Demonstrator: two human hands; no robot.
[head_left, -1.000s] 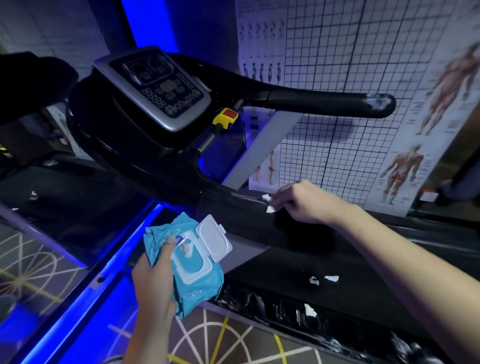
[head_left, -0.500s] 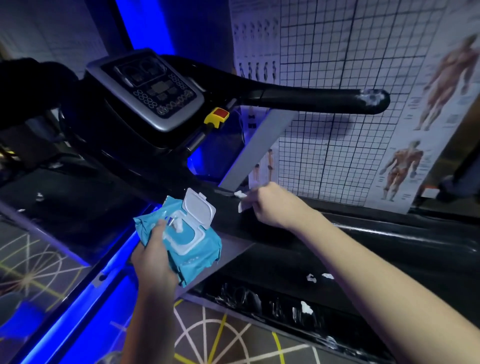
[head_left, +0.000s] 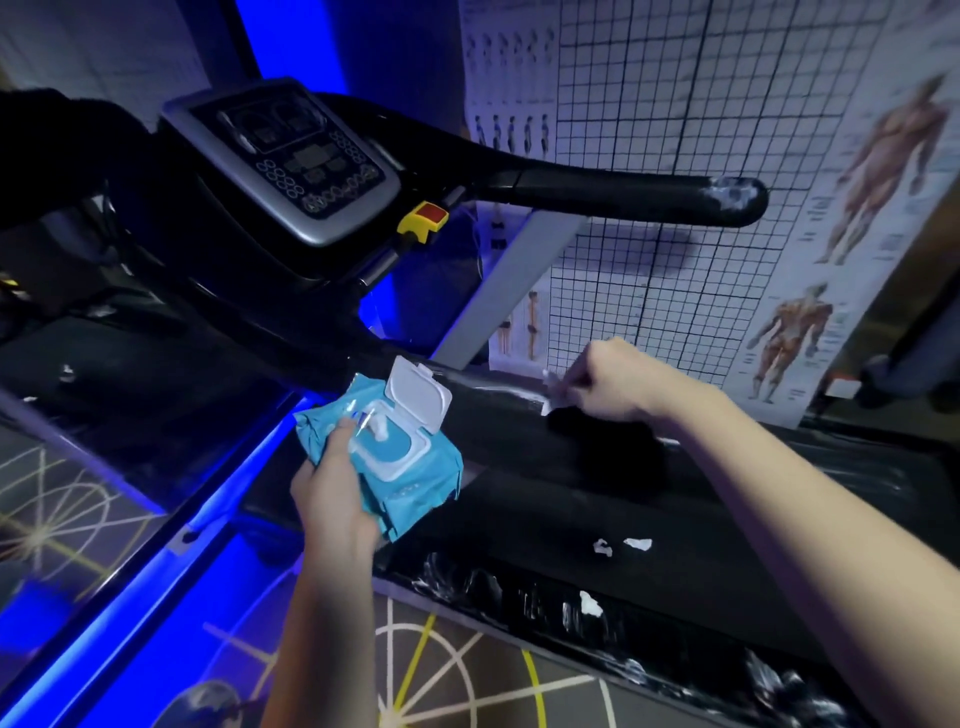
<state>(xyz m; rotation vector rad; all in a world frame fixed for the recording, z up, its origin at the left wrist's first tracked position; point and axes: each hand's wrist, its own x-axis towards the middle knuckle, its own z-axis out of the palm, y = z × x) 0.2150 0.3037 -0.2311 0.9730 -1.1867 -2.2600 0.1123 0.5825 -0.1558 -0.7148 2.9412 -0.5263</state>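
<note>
My left hand (head_left: 332, 483) grips a light-blue pack of wet wipes (head_left: 410, 467) with its white flip lid (head_left: 420, 397) standing open and a wipe poking out of the slot. My right hand (head_left: 608, 384) pinches a small white wipe (head_left: 555, 392) and holds it against the black side rail of a treadmill (head_left: 498, 415). A wet smear shows on the rail beside the wipe. The fingers hide most of the wipe.
The treadmill's console (head_left: 291, 161) with a yellow-red safety key (head_left: 423, 218) rises at upper left, and a black handlebar (head_left: 623, 195) reaches right above my right hand. White scraps (head_left: 623, 544) lie on the belt. Anatomy posters (head_left: 779, 208) cover the wall. Blue-lit patterned floor lies below.
My right hand has moved the wipe along the rail. My left hand has shifted the wipe pack slightly up and right.
</note>
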